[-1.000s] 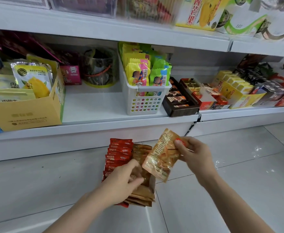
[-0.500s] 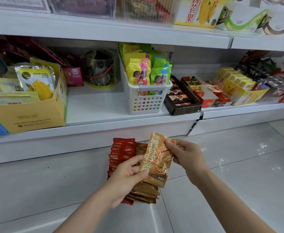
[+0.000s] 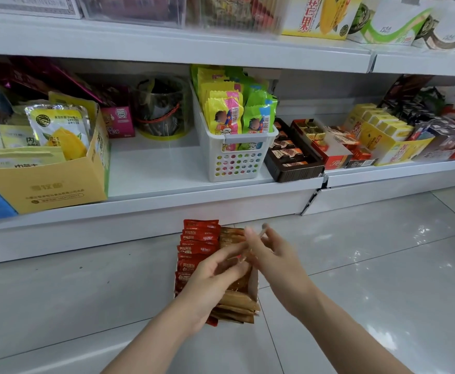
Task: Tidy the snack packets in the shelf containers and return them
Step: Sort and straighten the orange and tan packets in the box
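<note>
A clear container (image 3: 254,286) stands on the floor tiles below the bottom shelf. It holds a row of red packets (image 3: 198,238) on the left and a row of brown packets (image 3: 237,306) on the right. My left hand (image 3: 210,282) lies over the brown row, its fingers curled round some of those packets. My right hand (image 3: 272,255) is blurred just above the same row and pinches an orange-brown packet (image 3: 262,231), seen edge-on, down among the others. Most of that packet is hidden by my fingers.
On the bottom shelf (image 3: 167,201) stand a yellow carton (image 3: 45,184) of mango packets, a clear tub (image 3: 161,109), a white perforated basket (image 3: 237,160) of yellow and green packets, and a brown chocolate tray (image 3: 293,163). Bare shelf shows between the carton and the basket.
My right hand has brought the orange-brown packet from face-up above the container down into the brown row, turning it edge-on. My left hand has stayed on the brown packets.
</note>
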